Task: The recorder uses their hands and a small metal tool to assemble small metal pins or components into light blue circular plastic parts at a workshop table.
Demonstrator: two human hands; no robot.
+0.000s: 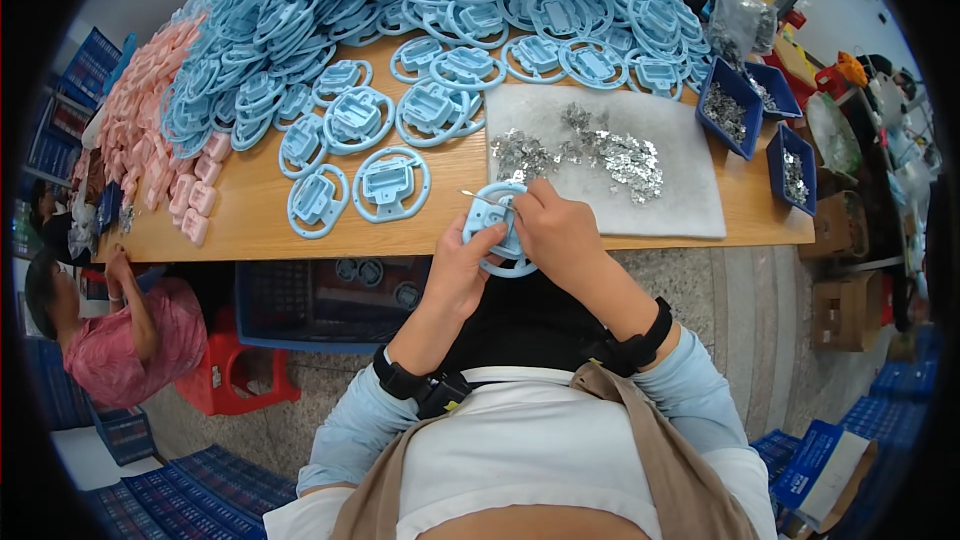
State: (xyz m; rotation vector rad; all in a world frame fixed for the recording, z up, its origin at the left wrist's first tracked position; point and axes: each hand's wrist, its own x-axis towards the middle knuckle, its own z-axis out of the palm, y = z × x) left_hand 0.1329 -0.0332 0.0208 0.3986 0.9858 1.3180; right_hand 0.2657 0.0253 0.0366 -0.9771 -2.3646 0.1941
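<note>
At the table's front edge my left hand (462, 265) is closed on a light blue plastic ring-shaped housing (516, 267), its thumb pressed on the middle part. My right hand (556, 232) is closed at the housing's right side, with a thin metal tool (485, 199), possibly tweezers, between its fingers. The tool crosses the upper part of the housing, its end pointing left. Just beyond my hands, small silvery metal pieces (632, 162) lie in loose heaps on a white foam mat (690, 208). Several similar blue housings (387, 185) rest on the wood left of the mat.
A tall pile of blue housings (290, 25) covers the table's back, with pink plastic parts (140, 100) at left. Blue bins (745, 145) of metal pieces stand right. Below the table is a blue crate (290, 330). Another person (135, 340) sits left near a red stool (225, 380).
</note>
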